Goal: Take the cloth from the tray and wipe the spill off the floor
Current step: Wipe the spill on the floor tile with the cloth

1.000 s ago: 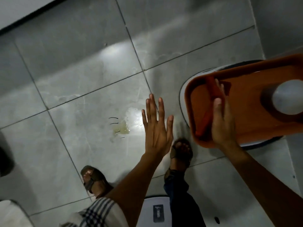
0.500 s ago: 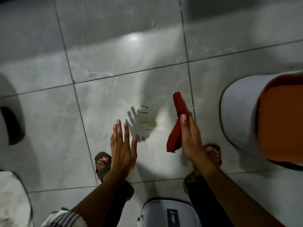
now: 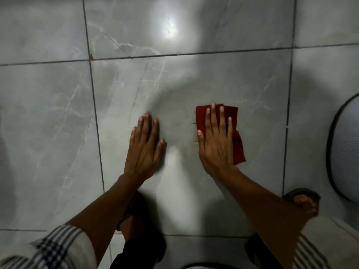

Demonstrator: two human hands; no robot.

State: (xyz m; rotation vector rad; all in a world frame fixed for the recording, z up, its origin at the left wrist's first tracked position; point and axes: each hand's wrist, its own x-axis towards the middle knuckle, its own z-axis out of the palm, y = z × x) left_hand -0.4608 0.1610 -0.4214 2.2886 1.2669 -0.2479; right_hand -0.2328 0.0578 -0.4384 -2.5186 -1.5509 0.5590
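Observation:
A dark red cloth [image 3: 238, 144] lies flat on the grey floor tiles [image 3: 124, 94]. My right hand [image 3: 215, 142] presses down on it with the fingers spread, palm covering most of the cloth. A faint yellowish trace of the spill [image 3: 194, 135] shows at the cloth's left edge, beside a few thin dark marks; the rest of the spill is hidden under the cloth. My left hand [image 3: 144, 144] rests flat on the bare tile to the left of the cloth, fingers together, holding nothing. The orange tray is out of view.
A white rounded stand [image 3: 347, 164] with a dark rim sits at the right edge. My feet in sandals are below my arms: one [image 3: 303, 200] near the stand, the other [image 3: 134, 208] under my left forearm. A bright light reflection lies on the far tile.
My right hand lifted the red cloth out of the orange tray, carried it left and down, and now presses it on the spill. My left hand dropped flat onto the floor. The view moved closer.

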